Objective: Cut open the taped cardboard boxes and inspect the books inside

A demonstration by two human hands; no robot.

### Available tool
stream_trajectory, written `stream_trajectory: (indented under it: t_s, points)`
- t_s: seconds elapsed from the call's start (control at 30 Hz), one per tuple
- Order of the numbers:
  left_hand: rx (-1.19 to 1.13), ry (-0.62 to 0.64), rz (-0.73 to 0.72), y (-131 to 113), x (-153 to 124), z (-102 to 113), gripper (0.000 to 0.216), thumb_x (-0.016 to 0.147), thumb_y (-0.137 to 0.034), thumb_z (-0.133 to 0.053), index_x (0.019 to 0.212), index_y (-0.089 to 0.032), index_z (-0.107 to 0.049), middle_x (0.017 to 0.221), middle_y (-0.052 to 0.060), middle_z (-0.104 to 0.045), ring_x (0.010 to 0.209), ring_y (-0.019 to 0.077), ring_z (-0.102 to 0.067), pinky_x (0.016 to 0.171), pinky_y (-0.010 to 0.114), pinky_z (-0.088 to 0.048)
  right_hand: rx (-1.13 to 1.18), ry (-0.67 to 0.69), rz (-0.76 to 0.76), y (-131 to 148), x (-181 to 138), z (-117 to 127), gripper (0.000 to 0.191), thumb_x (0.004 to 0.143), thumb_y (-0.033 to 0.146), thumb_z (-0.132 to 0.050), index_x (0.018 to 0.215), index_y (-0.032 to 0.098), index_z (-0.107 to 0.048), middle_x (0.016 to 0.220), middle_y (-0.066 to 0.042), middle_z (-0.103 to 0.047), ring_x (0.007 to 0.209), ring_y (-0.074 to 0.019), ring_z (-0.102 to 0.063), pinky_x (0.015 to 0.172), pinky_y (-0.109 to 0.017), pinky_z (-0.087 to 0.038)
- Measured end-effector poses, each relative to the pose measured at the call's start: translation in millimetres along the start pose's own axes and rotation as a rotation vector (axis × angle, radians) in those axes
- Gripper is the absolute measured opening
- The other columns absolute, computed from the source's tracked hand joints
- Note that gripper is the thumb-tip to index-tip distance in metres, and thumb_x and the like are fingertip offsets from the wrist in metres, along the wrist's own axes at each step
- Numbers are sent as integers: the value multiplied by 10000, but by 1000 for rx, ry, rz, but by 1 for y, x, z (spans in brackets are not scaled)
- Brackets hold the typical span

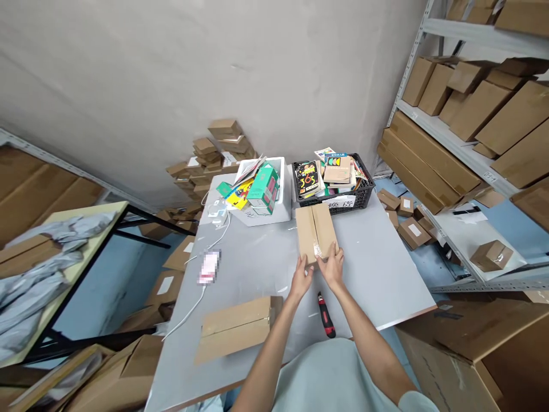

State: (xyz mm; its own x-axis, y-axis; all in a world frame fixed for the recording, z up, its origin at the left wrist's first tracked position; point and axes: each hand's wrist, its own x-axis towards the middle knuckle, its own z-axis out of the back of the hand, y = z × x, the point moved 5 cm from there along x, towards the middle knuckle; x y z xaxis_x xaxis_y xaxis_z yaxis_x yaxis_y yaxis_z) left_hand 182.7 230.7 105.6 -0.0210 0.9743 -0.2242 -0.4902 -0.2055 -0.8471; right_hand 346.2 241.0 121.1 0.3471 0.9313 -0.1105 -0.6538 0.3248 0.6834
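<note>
A closed cardboard box (pixel 314 229) lies on the grey table (pixel 377 269), its top flaps joined by clear tape along the middle seam. My left hand (pixel 301 278) rests with fingers pressed on the box's near left corner. My right hand (pixel 332 264) presses on its near right corner and the tape end. Neither hand holds anything else. A red-and-black cutter (pixel 325 315) lies on the table just below my hands.
Another flat cardboard box (pixel 235 327) lies near the front left. A white bin (pixel 266 191) of green packs and a black basket (pixel 338 183) of books stand behind. A phone (pixel 209 267) on a white cable lies left. Shelves of cartons (pixel 472 114) stand on the right.
</note>
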Motion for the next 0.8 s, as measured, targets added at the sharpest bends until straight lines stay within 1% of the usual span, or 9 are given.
stream_trajectory:
  t_s: [0.07, 0.13, 0.23, 0.3, 0.4, 0.47, 0.53, 0.67, 0.8]
  points:
    - [-5, 6, -10, -6, 4, 8, 716, 999, -414, -631, 1657, -145, -545, 1808, 202, -429, 1747, 332, -263, 1410, 518, -283, 37, 17, -4, 6, 8, 2, 994, 985, 607, -666, 1770, 105, -319, 1657, -324, -441, 1523, -495, -510, 1253, -606, -441]
    - [-3, 4, -29, -5, -2, 22, 716, 989, -418, -649, 1648, -156, -555, 1819, 196, -410, 1742, 344, -282, 1415, 530, -272, 80, 2, -3, 0, 6, 7, 1055, 990, 649, -634, 1777, 59, -253, 1724, -341, -383, 1599, -474, -452, 1276, -574, -432]
    - [64, -67, -113, 9, -33, 63, 698, 1024, -457, -615, 1661, -182, -540, 1849, 186, -353, 1733, 358, -314, 1415, 561, -272, 95, -52, -9, -29, -22, 16, 1099, 1013, 723, -549, 1767, 8, -192, 1784, -356, -312, 1678, -440, -363, 1306, -541, -409]
    - [141, -163, -156, 28, -64, 102, 690, 1057, -497, -570, 1664, -170, -531, 1846, 208, -347, 1733, 374, -315, 1412, 589, -275, 43, -41, -46, -55, -54, 16, 1085, 995, 725, -569, 1742, 6, -247, 1745, -359, -386, 1658, -441, -403, 1300, -534, -416]
    - [243, -293, -120, 70, -115, 165, 730, 1054, -562, -578, 1670, -177, -513, 1842, 217, -353, 1750, 414, -248, 1402, 663, -253, -102, 107, -148, -87, -107, 5, 1031, 896, 662, -726, 1648, 28, -417, 1560, -337, -593, 1509, -452, -577, 1222, -517, -496]
    - [284, -331, -61, 99, -144, 200, 813, 1020, -607, -621, 1682, -155, -485, 1841, 240, -340, 1752, 447, -215, 1395, 695, -235, -205, 222, -200, -98, -137, -7, 927, 836, 592, -806, 1544, 63, -528, 1462, -300, -667, 1419, -438, -644, 1170, -499, -535]
    - [294, -324, -5, 127, -164, 226, 929, 980, -645, -668, 1704, -114, -431, 1832, 277, -332, 1749, 467, -211, 1393, 707, -219, -283, 302, -219, -102, -160, -19, 799, 823, 516, -829, 1459, 100, -584, 1438, -273, -685, 1390, -413, -657, 1148, -475, -541]
    - [245, -234, 91, 168, -179, 253, 1088, 889, -680, -778, 1723, -105, -380, 1794, 283, -402, 1729, 496, -248, 1392, 702, -220, -399, 363, -234, -99, -177, -35, 562, 898, 346, -743, 1400, 132, -612, 1448, -240, -668, 1362, -351, -662, 1132, -421, -522]
    - [198, -183, 125, 184, -176, 260, 967, 904, -524, -777, 1700, -99, -429, 1720, 265, -512, 1671, 499, -366, 1378, 678, -282, -457, 365, -230, -81, -172, -34, 459, 888, 261, -702, 1330, 144, -652, 1339, -202, -714, 1210, -316, -725, 1050, -400, -546]
